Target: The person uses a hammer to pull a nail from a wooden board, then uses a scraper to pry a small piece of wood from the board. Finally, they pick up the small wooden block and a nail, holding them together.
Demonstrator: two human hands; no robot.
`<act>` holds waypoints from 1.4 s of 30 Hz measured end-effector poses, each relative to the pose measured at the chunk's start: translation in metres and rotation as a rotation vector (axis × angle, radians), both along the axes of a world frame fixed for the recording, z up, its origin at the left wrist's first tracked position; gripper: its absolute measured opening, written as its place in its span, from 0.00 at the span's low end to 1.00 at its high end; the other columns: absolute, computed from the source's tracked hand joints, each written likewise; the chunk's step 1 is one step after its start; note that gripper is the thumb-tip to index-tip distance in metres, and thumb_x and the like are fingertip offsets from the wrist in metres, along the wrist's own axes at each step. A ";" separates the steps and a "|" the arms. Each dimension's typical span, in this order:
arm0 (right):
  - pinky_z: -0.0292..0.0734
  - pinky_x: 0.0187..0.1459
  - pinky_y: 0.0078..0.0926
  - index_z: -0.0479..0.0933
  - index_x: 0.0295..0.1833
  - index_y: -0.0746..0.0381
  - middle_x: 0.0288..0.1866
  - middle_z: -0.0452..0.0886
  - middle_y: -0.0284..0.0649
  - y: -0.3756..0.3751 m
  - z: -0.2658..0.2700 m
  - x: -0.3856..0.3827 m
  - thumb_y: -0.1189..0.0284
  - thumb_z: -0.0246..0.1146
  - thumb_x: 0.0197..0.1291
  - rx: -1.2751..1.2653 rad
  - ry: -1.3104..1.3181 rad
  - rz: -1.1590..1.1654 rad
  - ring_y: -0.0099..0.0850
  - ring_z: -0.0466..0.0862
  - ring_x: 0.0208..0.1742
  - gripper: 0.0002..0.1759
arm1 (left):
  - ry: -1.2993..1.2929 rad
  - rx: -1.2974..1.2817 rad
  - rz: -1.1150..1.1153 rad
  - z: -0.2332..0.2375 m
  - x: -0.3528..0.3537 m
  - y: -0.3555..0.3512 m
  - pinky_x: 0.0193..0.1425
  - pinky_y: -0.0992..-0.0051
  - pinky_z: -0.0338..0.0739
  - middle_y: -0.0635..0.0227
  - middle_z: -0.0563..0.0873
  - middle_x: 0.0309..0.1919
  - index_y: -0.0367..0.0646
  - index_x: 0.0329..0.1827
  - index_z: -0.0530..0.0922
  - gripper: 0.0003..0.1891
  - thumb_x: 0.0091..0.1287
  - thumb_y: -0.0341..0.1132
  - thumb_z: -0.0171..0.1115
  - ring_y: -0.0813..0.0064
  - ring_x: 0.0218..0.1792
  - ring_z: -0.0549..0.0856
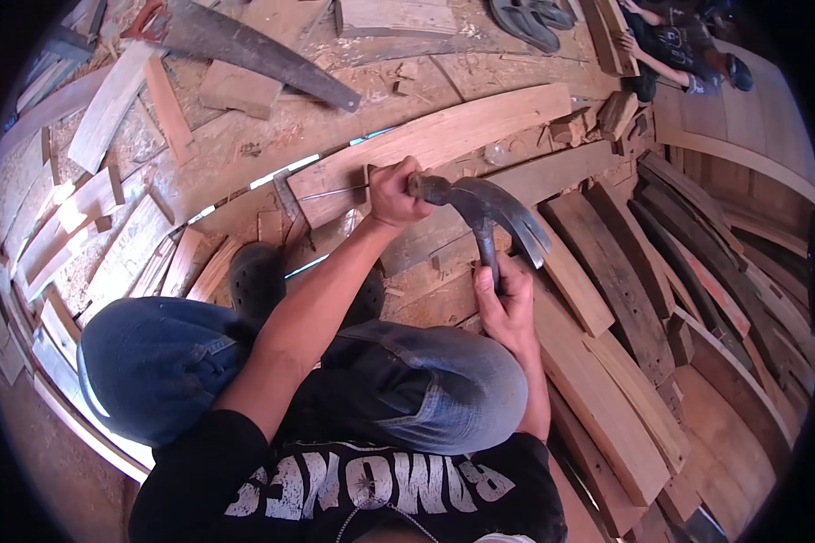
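My left hand (400,192) is closed round what looks like a chisel; its thin metal shaft (335,193) points left across the end of a long curved plank (444,136). Most of the handle is hidden by my fingers. In my right hand (508,300) is a claw hammer (484,204), gripped by the handle with the claw curving down to the right. The hammer's striking face sits right at my left fist, where the back end of the chisel lies. The plank rests on the floor in front of my knees.
A handsaw (254,50) lies at the upper left among wood offcuts and shavings. Stacked curved timbers (607,262) fill the right side. Sandals (527,23) are at the top, and another person (684,45) handles wood at the upper right.
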State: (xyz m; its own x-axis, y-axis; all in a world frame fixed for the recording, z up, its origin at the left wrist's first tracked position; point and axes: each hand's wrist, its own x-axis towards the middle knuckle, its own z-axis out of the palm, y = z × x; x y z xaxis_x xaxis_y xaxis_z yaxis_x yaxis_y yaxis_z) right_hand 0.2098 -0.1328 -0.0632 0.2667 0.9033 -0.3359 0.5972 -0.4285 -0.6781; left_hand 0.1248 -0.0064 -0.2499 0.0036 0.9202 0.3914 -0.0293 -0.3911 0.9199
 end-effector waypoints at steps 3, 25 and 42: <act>0.61 0.21 0.26 0.72 0.30 0.64 0.14 0.62 0.33 -0.003 -0.011 0.002 0.60 0.60 0.69 0.191 -0.022 0.033 0.21 0.64 0.17 0.20 | 0.030 0.009 0.023 -0.004 0.004 -0.003 0.21 0.69 0.69 0.64 0.72 0.13 0.45 0.20 0.70 0.16 0.56 0.43 0.65 0.61 0.13 0.76; 0.65 0.20 0.33 0.76 0.34 0.65 0.12 0.62 0.42 -0.002 0.004 0.004 0.59 0.61 0.68 0.011 0.002 -0.021 0.32 0.66 0.13 0.19 | -0.011 -0.080 -0.124 -0.029 0.002 -0.009 0.22 0.70 0.69 0.67 0.71 0.15 0.43 0.24 0.71 0.38 0.50 0.77 0.60 0.70 0.16 0.77; 0.71 0.25 0.38 0.76 0.39 0.66 0.16 0.69 0.45 0.002 0.011 0.003 0.55 0.56 0.70 0.048 0.105 0.064 0.37 0.74 0.18 0.22 | 0.121 -0.097 -0.077 -0.033 0.003 -0.002 0.20 0.64 0.67 0.62 0.72 0.11 0.45 0.20 0.68 0.20 0.58 0.48 0.67 0.57 0.14 0.76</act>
State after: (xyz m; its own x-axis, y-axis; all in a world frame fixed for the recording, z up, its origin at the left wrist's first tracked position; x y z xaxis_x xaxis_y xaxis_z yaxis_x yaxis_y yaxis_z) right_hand 0.2124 -0.1307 -0.0519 0.1735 0.9331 -0.3149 0.5472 -0.3572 -0.7569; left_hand 0.1279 -0.0087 -0.2828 0.1168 0.9489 0.2932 0.0573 -0.3012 0.9518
